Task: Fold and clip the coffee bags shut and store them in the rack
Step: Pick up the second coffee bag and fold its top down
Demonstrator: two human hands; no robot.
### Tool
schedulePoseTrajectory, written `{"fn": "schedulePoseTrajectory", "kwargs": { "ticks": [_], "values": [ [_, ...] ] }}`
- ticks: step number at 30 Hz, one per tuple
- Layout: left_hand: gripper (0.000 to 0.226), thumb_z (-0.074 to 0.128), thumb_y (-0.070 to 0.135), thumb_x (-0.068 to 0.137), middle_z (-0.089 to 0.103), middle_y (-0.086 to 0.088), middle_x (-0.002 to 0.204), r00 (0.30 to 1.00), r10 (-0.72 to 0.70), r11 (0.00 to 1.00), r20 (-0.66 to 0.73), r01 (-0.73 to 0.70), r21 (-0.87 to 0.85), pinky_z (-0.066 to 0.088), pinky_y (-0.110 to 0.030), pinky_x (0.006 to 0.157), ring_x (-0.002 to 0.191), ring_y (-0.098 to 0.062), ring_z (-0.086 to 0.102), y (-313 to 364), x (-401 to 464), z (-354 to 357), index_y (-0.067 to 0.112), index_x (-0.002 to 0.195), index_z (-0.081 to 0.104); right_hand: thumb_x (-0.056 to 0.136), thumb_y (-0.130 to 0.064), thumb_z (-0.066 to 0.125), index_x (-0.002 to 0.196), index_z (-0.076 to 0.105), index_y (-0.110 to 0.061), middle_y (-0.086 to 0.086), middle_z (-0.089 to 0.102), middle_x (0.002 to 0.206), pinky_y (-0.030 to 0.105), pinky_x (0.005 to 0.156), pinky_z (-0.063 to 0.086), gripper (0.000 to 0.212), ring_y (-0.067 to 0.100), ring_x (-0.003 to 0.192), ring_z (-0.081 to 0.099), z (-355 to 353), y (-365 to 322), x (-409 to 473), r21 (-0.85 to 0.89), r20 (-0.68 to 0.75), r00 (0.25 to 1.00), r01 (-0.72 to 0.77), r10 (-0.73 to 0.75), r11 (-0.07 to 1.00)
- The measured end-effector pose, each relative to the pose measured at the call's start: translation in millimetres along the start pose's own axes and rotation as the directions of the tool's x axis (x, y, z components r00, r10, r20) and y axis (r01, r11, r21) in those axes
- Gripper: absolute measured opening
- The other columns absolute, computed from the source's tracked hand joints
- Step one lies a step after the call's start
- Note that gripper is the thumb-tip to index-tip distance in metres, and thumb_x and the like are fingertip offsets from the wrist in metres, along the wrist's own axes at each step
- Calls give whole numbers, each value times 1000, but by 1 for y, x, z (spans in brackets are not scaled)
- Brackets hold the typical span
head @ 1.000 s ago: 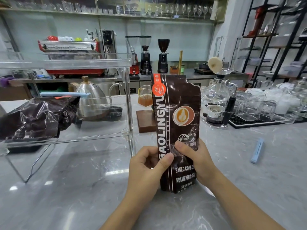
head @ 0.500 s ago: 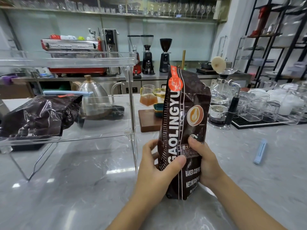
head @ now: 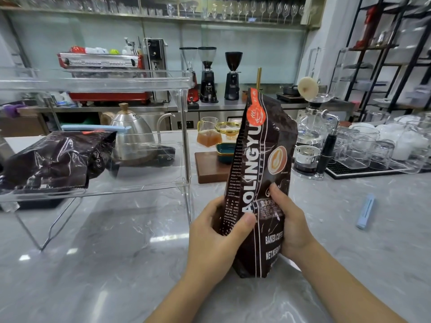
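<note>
A tall dark brown coffee bag (head: 263, 145) stands upright on the marble counter, its top unfolded and leaning slightly right. My left hand (head: 214, 238) grips its left side, thumb across the front. My right hand (head: 291, 224) wraps its right side. A second coffee bag (head: 56, 159) lies on the lower shelf of the clear acrylic rack (head: 186, 141) at the left, closed with a light blue clip (head: 93, 127). Another light blue clip (head: 365, 211) lies loose on the counter to the right.
A steel kettle (head: 133, 136) stands behind the rack. A wooden board (head: 207, 169) with a teal dish and glass jug sits behind the bag. A siphon brewer (head: 312, 136) and a tray of glasses (head: 373, 148) fill the right side.
The bag has turned in my hands, so its left side panel now faces me, and it has puffed out. Both hands have shifted their hold around its lower half.
</note>
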State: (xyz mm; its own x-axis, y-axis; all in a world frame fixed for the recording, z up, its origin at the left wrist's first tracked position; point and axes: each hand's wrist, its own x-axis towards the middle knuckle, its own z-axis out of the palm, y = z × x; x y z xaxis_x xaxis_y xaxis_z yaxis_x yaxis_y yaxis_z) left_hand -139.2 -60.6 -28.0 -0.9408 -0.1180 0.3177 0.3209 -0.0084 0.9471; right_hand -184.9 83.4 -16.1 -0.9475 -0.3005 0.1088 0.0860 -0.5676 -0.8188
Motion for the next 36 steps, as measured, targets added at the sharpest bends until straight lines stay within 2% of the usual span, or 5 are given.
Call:
{"fn": "schedulePoseTrajectory", "kwargs": {
  "ticks": [8, 14, 21, 28, 36],
  "values": [
    [20, 59, 9, 96, 81, 0, 102, 988, -78, 991, 133, 92, -100, 58, -18, 78, 94, -8, 75, -5, 5, 1, 18, 108, 73, 62, -45, 82, 121, 64, 0, 27, 67, 118, 49, 87, 57, 76, 38, 101, 68, -1, -6, 1, 96, -26, 1000, 19, -16, 995],
    [27, 54, 19, 101, 81, 8, 105, 993, 8, 999, 114, -13, 40, 57, -18, 82, 100, -5, 74, -7, 3, -4, 21, 121, 72, 76, -44, 68, 112, 70, -4, 24, 70, 113, 44, 81, 59, 54, 35, 97, 71, -1, -3, -1, 55, -47, 999, 31, -28, 998],
    [31, 52, 27, 101, 81, -5, 87, 994, 2, 995, 111, -12, 95, 55, -24, 70, 79, -9, 72, -6, 0, -4, 13, 92, 78, 80, -44, 64, 106, 73, -5, 23, 73, 107, 43, 81, 60, 48, 32, 90, 73, 0, -3, -3, -36, -80, 997, 6, -9, 999],
    [51, 65, 51, 77, 77, 4, 113, 981, -90, 995, 170, 94, -15, 56, -34, 95, 107, -11, 72, -4, 0, -6, 24, 121, 66, 61, -51, 83, 114, 65, 1, 29, 69, 113, 53, 93, 53, 76, 45, 103, 67, 0, 2, -2, -256, -139, 977, 122, -161, 959],
    [48, 88, 20, 64, 80, -1, 105, 986, -100, 995, 134, 98, 20, 60, -47, 91, 98, -19, 76, -4, 0, -5, 21, 110, 71, 74, -43, 69, 103, 70, -9, 18, 76, 102, 51, 86, 56, 45, 37, 95, 72, -1, 4, -3, -436, -153, 942, 206, -298, 876]
  ]
}}
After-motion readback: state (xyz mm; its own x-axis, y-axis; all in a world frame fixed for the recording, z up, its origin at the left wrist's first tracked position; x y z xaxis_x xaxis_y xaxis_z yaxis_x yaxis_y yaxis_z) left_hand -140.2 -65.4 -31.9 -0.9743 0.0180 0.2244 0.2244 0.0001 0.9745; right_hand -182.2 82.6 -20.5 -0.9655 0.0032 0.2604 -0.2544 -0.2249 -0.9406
